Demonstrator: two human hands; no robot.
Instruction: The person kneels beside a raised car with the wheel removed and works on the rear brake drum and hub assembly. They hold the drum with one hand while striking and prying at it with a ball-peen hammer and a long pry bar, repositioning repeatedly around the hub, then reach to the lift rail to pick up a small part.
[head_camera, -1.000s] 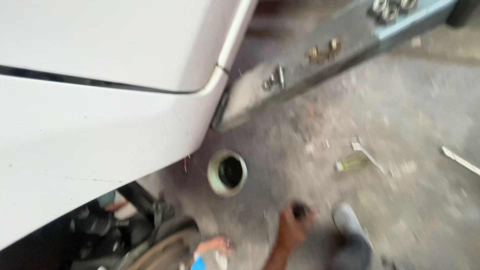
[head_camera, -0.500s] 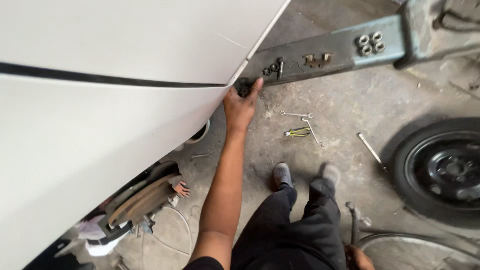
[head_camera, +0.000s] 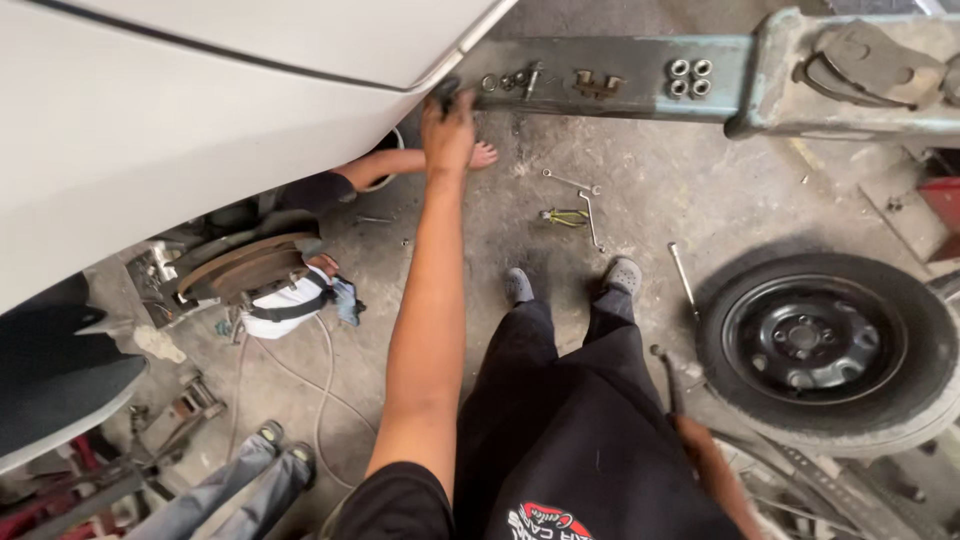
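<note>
Left hand (head_camera: 447, 130) is up at the near end of the lift arm (head_camera: 620, 80), fingers (head_camera: 452, 100) closed around a small dark object (head_camera: 447, 88). Nuts (head_camera: 690, 77) sit in a cluster farther along that arm. Right hand (head_camera: 700, 450) hangs low by the thigh, its grip I cannot tell.

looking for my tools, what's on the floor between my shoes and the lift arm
In the head view, two wrenches and a green-handled tool lie on the concrete between the grey shoes and the lift arm.

Even, soft daylight; sharp focus, slight wide-angle edge distortion.
</note>
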